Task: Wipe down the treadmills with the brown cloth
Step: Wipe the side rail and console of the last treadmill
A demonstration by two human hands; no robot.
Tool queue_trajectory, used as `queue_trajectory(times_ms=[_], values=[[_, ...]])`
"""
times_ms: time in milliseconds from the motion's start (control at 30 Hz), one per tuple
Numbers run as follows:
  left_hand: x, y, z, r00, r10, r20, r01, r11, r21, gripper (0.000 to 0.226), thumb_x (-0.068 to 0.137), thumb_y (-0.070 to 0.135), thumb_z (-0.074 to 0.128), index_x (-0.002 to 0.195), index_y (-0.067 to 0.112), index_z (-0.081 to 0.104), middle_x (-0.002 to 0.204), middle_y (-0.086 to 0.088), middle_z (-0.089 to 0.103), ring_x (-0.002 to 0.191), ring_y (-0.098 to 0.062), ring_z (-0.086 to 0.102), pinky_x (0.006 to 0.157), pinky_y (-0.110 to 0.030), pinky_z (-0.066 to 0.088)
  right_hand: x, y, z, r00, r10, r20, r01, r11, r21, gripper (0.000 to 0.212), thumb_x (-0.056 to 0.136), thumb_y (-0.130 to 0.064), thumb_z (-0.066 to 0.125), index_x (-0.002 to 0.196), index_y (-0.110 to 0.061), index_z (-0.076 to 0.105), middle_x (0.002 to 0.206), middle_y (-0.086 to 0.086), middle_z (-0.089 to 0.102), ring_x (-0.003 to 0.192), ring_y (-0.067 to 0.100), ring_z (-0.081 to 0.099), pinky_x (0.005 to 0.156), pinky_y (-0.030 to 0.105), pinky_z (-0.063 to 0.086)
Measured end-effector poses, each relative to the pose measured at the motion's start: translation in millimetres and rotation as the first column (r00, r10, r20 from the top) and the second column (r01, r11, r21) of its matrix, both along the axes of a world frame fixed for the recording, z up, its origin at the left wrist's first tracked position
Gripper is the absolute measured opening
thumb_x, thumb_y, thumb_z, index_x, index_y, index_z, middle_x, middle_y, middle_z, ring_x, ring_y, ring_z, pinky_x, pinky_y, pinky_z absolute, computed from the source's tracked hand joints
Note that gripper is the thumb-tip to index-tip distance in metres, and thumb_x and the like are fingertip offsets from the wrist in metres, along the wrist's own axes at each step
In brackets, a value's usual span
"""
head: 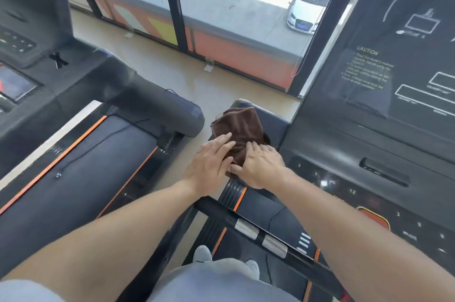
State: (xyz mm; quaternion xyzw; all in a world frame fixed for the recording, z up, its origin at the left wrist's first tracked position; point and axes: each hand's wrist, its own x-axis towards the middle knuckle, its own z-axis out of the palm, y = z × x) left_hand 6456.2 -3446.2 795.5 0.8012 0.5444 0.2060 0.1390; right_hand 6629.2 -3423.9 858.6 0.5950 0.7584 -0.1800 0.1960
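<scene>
**Inspector:** Starting nearest us. How do the hands stand?

**Onlooker:** Both are down on the brown cloth [240,130]. The left hand [209,165] lies flat, fingers straight and a little spread, their tips pressing the cloth's near left part. The right hand [259,166] is just beside it, fingers bent down over the cloth's near edge; whether they pinch a fold or only press, I cannot tell.

**Inspector:** And the cloth, relative to those fingers?

**Onlooker:** It runs out ahead of the fingertips, long axis pointing away from the person. Neither hand is nearer; both touch it.

**Inspector:** What does it rest on?

**Onlooker:** The left end of the right treadmill's console [275,120], beside the display panel [384,60]. The left treadmill [103,154] stands apart, across a strip of floor.

**Inspector:** Condition?

**Onlooker:** Dark brown, plush, rumpled into soft folds, stitched hem showing at the far edge. I judge a forward push would carry it along that arm.
</scene>
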Motion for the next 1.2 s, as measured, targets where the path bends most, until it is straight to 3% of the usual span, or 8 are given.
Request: queue_trajectory(times_ms=[133, 267, 433, 600, 733, 933, 1100, 1200], values=[[-3, 6, -10, 0.981, 0.188, 0.035, -0.188, 0.982, -0.024, 0.060, 0.107, 0.044, 0.025, 0.160, 0.018, 0.027, 0.170, -0.001, 0.018, 0.158, -0.014, 0.007, 0.127, -0.039, 0.011, -8, 18, -18, 0.991, -0.116, -0.061, 0.119, 0.992, 0.037, 0.102, 0.095, -0.081, 0.021, 0.161, -0.003, 0.023, 0.166, 0.013, 0.032, 0.154, 0.028, 0.028, 0.125, 0.041, 0.019], [-1, 12, -15, 0.974, 0.224, -0.016, -0.225, 0.972, -0.062, 0.065, 0.106, 0.049, 0.018, 0.163, 0.017, 0.017, 0.172, -0.002, 0.012, 0.159, -0.015, 0.001, 0.129, -0.041, 0.008, -14, 23, -20, 0.994, -0.097, -0.044, 0.099, 0.993, 0.057, 0.092, 0.100, -0.074, 0.022, 0.155, -0.001, 0.034, 0.158, 0.016, 0.042, 0.147, 0.032, 0.038, 0.119, 0.042, 0.027], [1, 13, -17, 0.970, 0.236, -0.056, -0.240, 0.968, -0.075, 0.067, 0.105, 0.051, 0.014, 0.162, 0.016, 0.021, 0.170, -0.003, 0.017, 0.158, -0.017, 0.006, 0.129, -0.038, 0.005, -7, 27, 12, 0.991, 0.085, 0.102, -0.090, 0.995, 0.042, 0.064, 0.104, -0.066, 0.034, 0.123, -0.016, 0.068, 0.128, 0.007, 0.069, 0.117, 0.029, 0.064, 0.084, 0.038, 0.045], [-1, 12, -16, 0.971, 0.234, -0.043, -0.237, 0.968, -0.080, 0.068, 0.105, 0.051, 0.012, 0.161, 0.015, 0.024, 0.169, -0.002, 0.022, 0.158, -0.016, 0.008, 0.129, -0.035, 0.003, -24, 28, 20, 0.965, 0.156, 0.209, -0.155, 0.988, -0.021, 0.051, 0.111, -0.047, 0.025, 0.147, -0.025, 0.054, 0.148, 0.003, 0.057, 0.137, 0.030, 0.052, 0.108, 0.047, 0.037], [0, 13, -17, 0.971, 0.238, -0.022, -0.238, 0.970, -0.052, 0.064, 0.106, 0.047, 0.017, 0.160, 0.014, 0.029, 0.167, -0.004, 0.027, 0.158, -0.019, 0.014, 0.129, -0.038, 0.009, -43, 8, -18, 0.971, -0.161, 0.177, 0.137, 0.981, 0.140, 0.067, 0.108, -0.046, 0.026, 0.156, 0.001, 0.029, 0.142, 0.023, 0.056, 0.123, 0.040, 0.057, 0.106, 0.052, 0.037], [-1, 12, -16, 0.975, 0.222, 0.007, -0.221, 0.973, -0.067, 0.064, 0.106, 0.047, 0.017, 0.159, 0.014, 0.031, 0.167, -0.005, 0.028, 0.158, -0.018, 0.013, 0.129, -0.041, 0.012, -35, -27, -42, 0.984, -0.118, -0.131, 0.165, 0.880, 0.446, 0.049, 0.103, -0.041, 0.051, 0.144, -0.015, 0.055, 0.147, 0.010, 0.057, 0.131, 0.029, 0.057, 0.111, 0.057, 0.038], [-2, 12, -17, 0.976, 0.219, 0.008, -0.218, 0.973, -0.081, 0.064, 0.106, 0.049, 0.015, 0.159, 0.015, 0.029, 0.168, -0.002, 0.026, 0.158, -0.017, 0.011, 0.129, -0.041, 0.012, -19, -4, -11, 0.990, -0.139, 0.003, 0.133, 0.959, 0.248, 0.043, 0.107, -0.042, 0.034, 0.126, -0.015, 0.061, 0.127, 0.008, 0.069, 0.118, 0.029, 0.063, 0.102, 0.045, 0.036], [-3, 12, -15, 0.974, 0.222, 0.030, -0.219, 0.971, -0.099, 0.060, 0.108, 0.045, 0.020, 0.160, 0.015, 0.028, 0.168, -0.002, 0.025, 0.158, -0.016, 0.011, 0.129, -0.040, 0.010, -19, 19, -4, 0.990, -0.144, 0.009, 0.143, 0.987, 0.078, 0.048, 0.106, -0.035, 0.028, 0.139, -0.016, 0.056, 0.143, 0.008, 0.059, 0.133, 0.027, 0.052, 0.107, 0.044, 0.030]])
